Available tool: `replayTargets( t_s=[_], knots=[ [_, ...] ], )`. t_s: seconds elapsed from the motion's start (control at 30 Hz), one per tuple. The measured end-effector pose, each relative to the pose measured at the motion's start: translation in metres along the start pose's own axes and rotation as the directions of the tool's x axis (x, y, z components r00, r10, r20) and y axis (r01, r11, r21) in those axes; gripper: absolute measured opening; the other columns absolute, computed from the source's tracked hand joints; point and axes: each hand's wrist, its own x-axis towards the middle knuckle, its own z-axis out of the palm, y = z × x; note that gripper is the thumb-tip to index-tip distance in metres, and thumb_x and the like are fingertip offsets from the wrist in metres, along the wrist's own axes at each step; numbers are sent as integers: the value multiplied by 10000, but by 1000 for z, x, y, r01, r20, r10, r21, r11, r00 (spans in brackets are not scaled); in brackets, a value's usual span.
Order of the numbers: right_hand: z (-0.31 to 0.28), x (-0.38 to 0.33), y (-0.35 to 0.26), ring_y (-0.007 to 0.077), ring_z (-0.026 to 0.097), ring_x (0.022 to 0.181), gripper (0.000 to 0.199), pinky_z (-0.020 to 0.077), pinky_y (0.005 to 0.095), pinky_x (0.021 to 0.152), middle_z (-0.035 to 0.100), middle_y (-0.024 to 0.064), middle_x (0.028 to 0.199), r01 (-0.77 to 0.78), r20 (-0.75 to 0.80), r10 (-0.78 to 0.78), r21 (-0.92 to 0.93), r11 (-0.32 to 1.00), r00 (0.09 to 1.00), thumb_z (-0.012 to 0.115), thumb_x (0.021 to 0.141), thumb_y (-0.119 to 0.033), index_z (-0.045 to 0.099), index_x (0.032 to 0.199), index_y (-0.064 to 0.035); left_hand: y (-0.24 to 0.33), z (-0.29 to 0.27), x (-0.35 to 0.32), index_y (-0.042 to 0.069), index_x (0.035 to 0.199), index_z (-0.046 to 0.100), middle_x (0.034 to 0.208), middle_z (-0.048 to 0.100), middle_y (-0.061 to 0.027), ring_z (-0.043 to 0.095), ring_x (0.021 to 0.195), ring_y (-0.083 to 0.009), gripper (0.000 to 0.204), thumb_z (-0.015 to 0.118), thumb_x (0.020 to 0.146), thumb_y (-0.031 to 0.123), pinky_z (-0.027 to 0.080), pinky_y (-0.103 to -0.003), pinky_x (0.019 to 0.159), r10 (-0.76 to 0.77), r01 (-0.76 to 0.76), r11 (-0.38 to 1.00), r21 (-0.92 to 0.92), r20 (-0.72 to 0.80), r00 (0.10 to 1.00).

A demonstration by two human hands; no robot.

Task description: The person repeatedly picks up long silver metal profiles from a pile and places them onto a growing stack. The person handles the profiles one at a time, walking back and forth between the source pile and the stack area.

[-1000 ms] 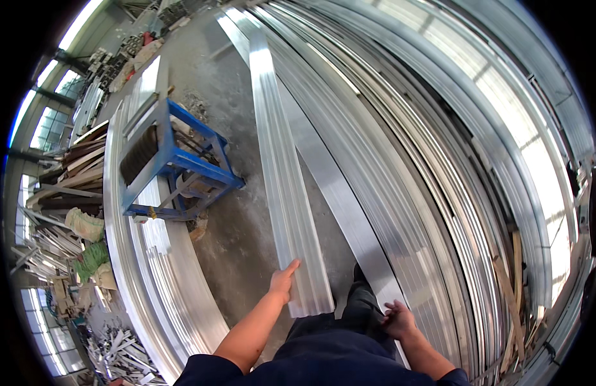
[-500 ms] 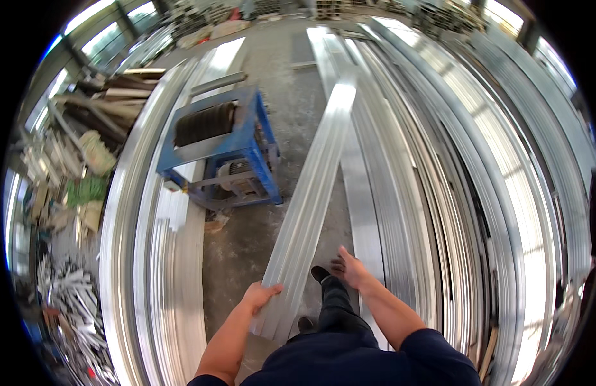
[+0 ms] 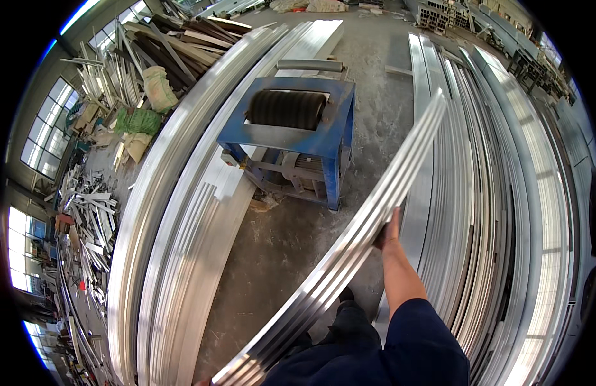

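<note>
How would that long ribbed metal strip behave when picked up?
The metal strip is probably fairly stiff, given its lengthwise ridges. It may tip or swing, since it reaches beyond the right hand. Its shiny surface could be slippery.

In front of you, the long silvery ribbed metal profile (image 3: 339,267) looks glossy and smooth, the blue box-shaped painted-metal stand (image 3: 298,141) scuffed, its dark cylindrical roller (image 3: 288,109) matt and rough, the flat grey concrete floor (image 3: 272,257) dull and dusty, and your short navy cloth sleeve (image 3: 430,334) matt.
</note>
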Motion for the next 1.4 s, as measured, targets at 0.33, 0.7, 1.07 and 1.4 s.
replayTargets(
  t_s=[0.33, 0.7, 1.07, 1.4],
  knots=[
    [114, 5, 231, 313, 561, 1207, 904, 440, 454, 1013, 579, 192, 1331, 90, -180, -245, -603, 793, 953, 633, 865, -672, 512, 1347, 82, 32, 64, 52, -18, 1083, 692, 930, 733, -186, 712, 940, -278, 512, 765, 807, 407, 523, -377, 815, -263, 267, 871, -412, 66, 962],
    [226, 14, 359, 327, 641, 1040, 866, 510, 435, 844, 639, 236, 1175, 189, -73, -484, -862, 470, 872, 726, 806, -634, 555, 1215, 111, -82, 38, 117, -68, 892, 690, 794, 711, -227, 724, 803, -350, 648, 784, 721, 550, 549, -442, 717, -157, 133, 961, -241, -84, 984],
    [274, 130, 310, 290, 651, 982, 742, 514, 425, 786, 656, 227, 1129, 358, 54, -494, -756, 548, 868, 715, 862, -504, 535, 1239, 110, 156, -124, 371, -90, 924, 676, 968, 698, -292, 689, 957, -407, 810, 678, 754, 702, 537, -469, 839, 52, -56, 973, -222, -26, 998],
    [319, 279, 160, 254, 665, 880, 640, 515, 399, 732, 690, 192, 1021, 368, 30, -595, -810, 457, 803, 706, 889, -453, 594, 1164, 114, 347, -189, 505, -93, 1069, 673, 997, 711, -255, 696, 973, -385, 831, 716, 737, 667, 537, -450, 841, 159, -143, 913, -381, 10, 987]
  ],
)
